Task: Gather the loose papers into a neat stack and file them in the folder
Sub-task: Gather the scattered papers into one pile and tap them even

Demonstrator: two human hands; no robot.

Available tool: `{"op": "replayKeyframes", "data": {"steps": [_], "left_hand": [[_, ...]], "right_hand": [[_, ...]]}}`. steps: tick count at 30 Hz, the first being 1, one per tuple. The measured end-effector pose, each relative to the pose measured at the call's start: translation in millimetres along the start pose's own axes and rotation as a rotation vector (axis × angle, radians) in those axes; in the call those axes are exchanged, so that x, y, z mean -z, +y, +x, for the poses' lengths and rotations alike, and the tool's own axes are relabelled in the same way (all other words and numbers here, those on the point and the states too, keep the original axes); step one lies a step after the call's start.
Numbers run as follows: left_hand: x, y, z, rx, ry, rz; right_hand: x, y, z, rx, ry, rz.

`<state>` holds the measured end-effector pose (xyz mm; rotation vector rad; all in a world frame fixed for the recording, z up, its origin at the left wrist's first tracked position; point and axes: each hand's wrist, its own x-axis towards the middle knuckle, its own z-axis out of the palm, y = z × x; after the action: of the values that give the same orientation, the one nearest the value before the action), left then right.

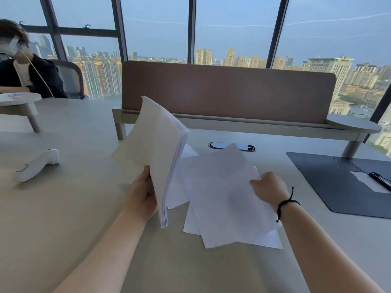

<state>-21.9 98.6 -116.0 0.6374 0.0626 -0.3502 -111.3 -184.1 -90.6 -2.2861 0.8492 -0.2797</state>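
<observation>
Paper stack (156, 144) tilted; loose sheets (224, 197) fanned; folder (330, 182) open.

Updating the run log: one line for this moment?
left hand: holds paper stack | right hand: pinching loose papers | folder: open

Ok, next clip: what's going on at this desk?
A person is gathering loose papers. The left hand holds a thick stack of sheets tilted up off the desk. The right hand pinches the edge of the loose sheets still fanned out on the desk. A dark folder lies open to the right with a pen on it; nothing is filed yet. A white object lies at the left, and another person sits in the far left corner.
</observation>
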Motion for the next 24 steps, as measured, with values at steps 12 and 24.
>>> {"op": "replayKeyframes", "data": {"steps": [12,24], "left_hand": [[11,0,20,0.055,0.046,0.095],[6,1,14,0.049,0.091,0.052]], "right_hand": [[4,-18,-7,-0.234,-0.056,0.678],[-11,-8,-12,0.006,-0.169,0.346]]}}
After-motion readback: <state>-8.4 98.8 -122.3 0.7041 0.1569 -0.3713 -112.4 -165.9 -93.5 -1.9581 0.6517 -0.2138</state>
